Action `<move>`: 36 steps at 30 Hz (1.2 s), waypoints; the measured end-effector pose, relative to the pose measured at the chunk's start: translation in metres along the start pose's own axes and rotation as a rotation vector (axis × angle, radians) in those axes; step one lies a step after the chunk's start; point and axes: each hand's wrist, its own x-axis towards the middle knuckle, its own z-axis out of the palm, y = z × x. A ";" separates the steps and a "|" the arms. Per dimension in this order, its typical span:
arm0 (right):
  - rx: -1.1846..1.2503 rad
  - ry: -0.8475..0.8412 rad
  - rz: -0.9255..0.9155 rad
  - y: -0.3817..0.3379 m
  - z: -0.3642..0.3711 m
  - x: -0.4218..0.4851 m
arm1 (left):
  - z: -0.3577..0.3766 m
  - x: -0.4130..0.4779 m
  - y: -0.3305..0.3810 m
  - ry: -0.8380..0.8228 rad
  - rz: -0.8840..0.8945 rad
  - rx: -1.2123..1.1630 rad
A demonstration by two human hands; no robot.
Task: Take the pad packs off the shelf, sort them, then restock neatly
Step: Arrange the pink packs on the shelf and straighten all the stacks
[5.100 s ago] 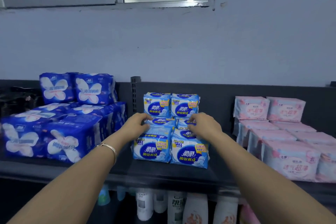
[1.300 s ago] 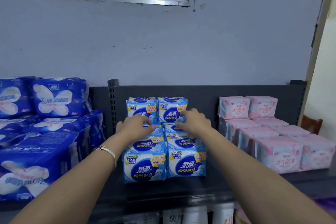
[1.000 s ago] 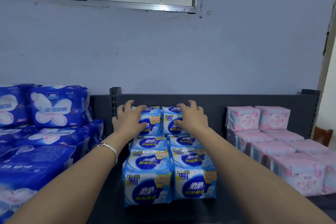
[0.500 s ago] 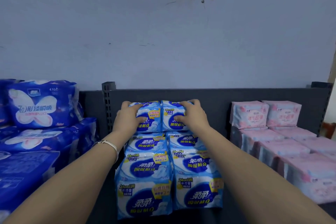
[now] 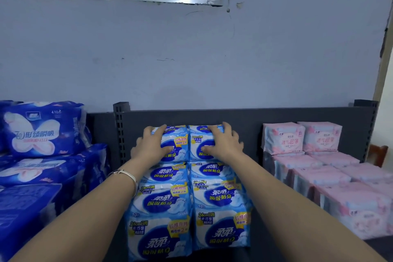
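Dark shelf [image 5: 251, 125] | arms outstretched | left hand [image 5: 152, 147] fingers clasp rear-left pack [image 5: 178, 148] | right hand [image 5: 224, 144] clasps rear-right pack [image 5: 195, 144]

light blue packs [image 5: 221, 234]: "24cm", "10"; dark blue pack [image 5: 40, 132]: "410".

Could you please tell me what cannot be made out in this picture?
Head view:
Back left pack and back right pack: labels partly hidden by the left hand and right hand gripping them.
Dark blue packs: cut off by left edge.
Pink packs: small print blurred; nearest cut off at right edge.
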 end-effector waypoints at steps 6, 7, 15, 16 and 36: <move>-0.133 0.205 -0.183 -0.020 -0.010 -0.028 | -0.020 -0.023 0.010 0.169 0.124 0.070; -0.122 0.222 -0.216 -0.027 -0.012 -0.033 | -0.024 -0.027 0.010 0.191 0.165 0.081; -0.190 0.075 -0.351 -0.091 -0.001 -0.081 | -0.042 -0.071 -0.016 0.200 0.313 0.152; -0.198 0.059 -0.362 -0.097 0.002 -0.088 | -0.044 -0.079 -0.023 0.203 0.313 0.181; 0.058 -0.076 -0.595 -0.234 0.029 -0.238 | -0.173 -0.283 -0.157 0.208 -0.042 0.367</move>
